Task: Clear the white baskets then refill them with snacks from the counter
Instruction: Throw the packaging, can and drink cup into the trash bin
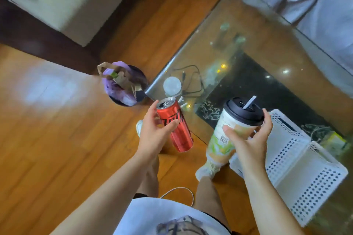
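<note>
Over wooden floor, beside glass tabletop [257, 30]: left hand [154, 131] wrapped round red can [177, 129], tab open, can tilted. Right hand [252, 139] grips cup [229, 129] below black lid, straw through top. Can likely light, thin-walled, dents if squeezed; hold mid-body, keep upright against drips. Cup looks soft-sided, lid may pop; grip under rim, gently. Both forearms extended forward, palms facing inward. Two white baskets [286, 149] on tabletop edge, just right of cup, look empty. Bin [124, 84] with purple liner ahead on floor, likely drop target.
</note>
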`<state>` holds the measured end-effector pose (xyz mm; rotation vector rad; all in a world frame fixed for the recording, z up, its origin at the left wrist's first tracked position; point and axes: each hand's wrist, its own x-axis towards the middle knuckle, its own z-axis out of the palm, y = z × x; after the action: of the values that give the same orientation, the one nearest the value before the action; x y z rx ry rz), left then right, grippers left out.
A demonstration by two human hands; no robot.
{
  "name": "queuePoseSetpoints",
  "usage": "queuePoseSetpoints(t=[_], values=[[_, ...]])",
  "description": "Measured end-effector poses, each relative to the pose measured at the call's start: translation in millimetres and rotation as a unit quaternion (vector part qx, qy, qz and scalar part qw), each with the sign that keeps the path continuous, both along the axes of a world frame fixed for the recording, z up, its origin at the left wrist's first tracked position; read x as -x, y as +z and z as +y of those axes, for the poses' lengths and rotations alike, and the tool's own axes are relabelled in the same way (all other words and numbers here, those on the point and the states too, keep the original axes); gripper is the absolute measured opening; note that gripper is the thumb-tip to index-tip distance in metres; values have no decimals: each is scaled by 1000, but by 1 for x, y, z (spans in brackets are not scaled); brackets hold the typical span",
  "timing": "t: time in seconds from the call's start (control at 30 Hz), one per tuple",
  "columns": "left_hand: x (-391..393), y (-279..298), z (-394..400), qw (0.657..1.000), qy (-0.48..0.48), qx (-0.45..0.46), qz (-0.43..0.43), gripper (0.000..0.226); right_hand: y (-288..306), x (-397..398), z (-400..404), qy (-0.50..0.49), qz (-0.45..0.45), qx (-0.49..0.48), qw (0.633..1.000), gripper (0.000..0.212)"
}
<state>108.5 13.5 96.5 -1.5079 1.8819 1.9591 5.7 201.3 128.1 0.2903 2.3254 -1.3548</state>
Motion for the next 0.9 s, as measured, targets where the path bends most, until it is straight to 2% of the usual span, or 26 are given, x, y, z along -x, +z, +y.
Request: queuePoseSetpoints(t=[0.13, 0.2, 0.27, 0.37, 0.47, 0.63, 0.77, 0.9], values=[[-37, -8, -87, 998, 66, 11, -21, 53, -5, -10, -99, 65, -18, 32, 997, 96], [-53, -10, -127, 994, 102, 15, -30, 52, -11, -13, -148, 97, -22, 45, 994, 94], [-66, -13, -158, 990, 136, 19, -41, 56, -16, -13, -190, 129, -23, 64, 989, 98], [-79, -22, -194, 985, 162, 25, -58, 82, -28, -11, -245, 189, -25, 88, 978, 107], [-85, -43, -215, 983, 155, 65, -78, 86, -49, -8, -283, 233, -14, 84, 969, 100], [-85, -105, -230, 967, 134, 128, -173, 67, -109, -8, -331, 277, 9, 45, 960, 89], [-79, -158, -233, 957, 93, 127, -243, 63, -170, -9, -361, 259, 33, 39, 965, 84], [-67, -207, -235, 966, 99, 89, -222, 63, -226, -14, -378, 237, 34, 22, 971, 82]])
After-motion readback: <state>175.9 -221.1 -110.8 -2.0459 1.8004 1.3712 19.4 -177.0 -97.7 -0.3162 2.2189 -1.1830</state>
